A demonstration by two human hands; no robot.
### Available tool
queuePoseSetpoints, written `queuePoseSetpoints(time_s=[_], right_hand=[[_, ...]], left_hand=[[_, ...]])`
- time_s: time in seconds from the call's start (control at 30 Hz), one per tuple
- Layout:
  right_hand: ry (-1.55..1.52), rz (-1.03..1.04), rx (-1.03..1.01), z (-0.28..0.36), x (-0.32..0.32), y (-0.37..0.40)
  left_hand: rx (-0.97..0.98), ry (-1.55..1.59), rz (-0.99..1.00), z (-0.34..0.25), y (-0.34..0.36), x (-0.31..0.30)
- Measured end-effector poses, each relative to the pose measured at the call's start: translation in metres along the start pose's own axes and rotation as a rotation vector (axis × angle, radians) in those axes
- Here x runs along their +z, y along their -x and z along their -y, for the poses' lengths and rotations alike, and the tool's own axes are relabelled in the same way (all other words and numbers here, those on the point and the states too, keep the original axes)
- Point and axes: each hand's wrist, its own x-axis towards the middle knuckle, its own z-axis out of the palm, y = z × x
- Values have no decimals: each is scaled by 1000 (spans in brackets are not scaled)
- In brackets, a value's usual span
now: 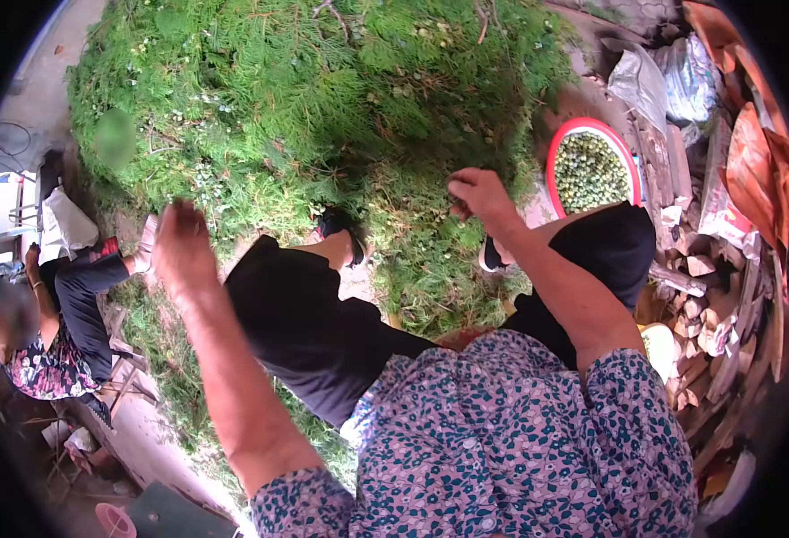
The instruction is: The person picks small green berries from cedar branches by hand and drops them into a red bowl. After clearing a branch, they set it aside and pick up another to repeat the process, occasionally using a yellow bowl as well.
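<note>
Over the left side of a large heap of green branches (305, 99), my left hand (183, 247) is raised, its fingers curled and blurred; whether anything is in them is hidden. My right hand (479, 195) is held over the heap's right part, with its fingers bent together in a pinch; what they hold, if anything, is too small to name. To the right of my right hand stands a red-rimmed basin (636, 170) filled with small round green fruits (592, 170). Neither hand touches the basin.
Another person (44, 332) sits at the far left beside a white bag (67, 220). Split firewood (699, 314) is piled on the right, below plastic bags (681, 76) and orange sheeting (753, 152). A pink round object (114, 520) lies at the lower left.
</note>
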Motion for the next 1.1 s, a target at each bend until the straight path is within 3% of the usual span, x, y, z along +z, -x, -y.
queuePoseSetpoints(time_s=[0.03, 0.1, 0.13, 0.2, 0.23, 0.3, 0.5, 0.57, 0.6, 0.67, 0.9, 1.0, 1.07, 1.1], right_hand=[[6, 5, 0, -5, 9, -7], [192, 180, 66, -11, 31, -24], [201, 186, 66, -13, 40, -36], [631, 310, -177, -20, 63, -52], [640, 324, -181, -24, 76, -67], [902, 370, -561, -36, 101, -97], [997, 447, -488, -54, 189, -152], [998, 276, -573, -63, 209, -159], [997, 287, -567, -67, 216, -162], [1147, 75, -390, -74, 219, -163], [1325, 163, -305, -78, 180, -178], [1084, 122, -355, -66, 159, -175], [586, 248, 59, -50, 143, -167], [591, 243, 51, -37, 138, -159]], left_hand=[[-252, 669, -55, -15, 1, 47], [-387, 776, -333, -40, -5, 104], [-411, 807, -372, -37, -15, 111], [-400, 866, -351, -35, -20, 107], [-381, 929, -315, -32, -24, 101], [-450, 1009, -458, -40, -24, 87], [-335, 1100, -448, -50, -25, 48], [-347, 1132, -460, -54, -26, 42], [-346, 1154, -431, -56, -26, 40], [-324, 1164, -393, -60, -21, 37], [-316, 1180, -260, -62, -28, 32], [-305, 1135, -275, -57, -31, 27], [-308, 1100, -295, -56, -32, 30], [-323, 1042, -309, -56, -31, 34]])
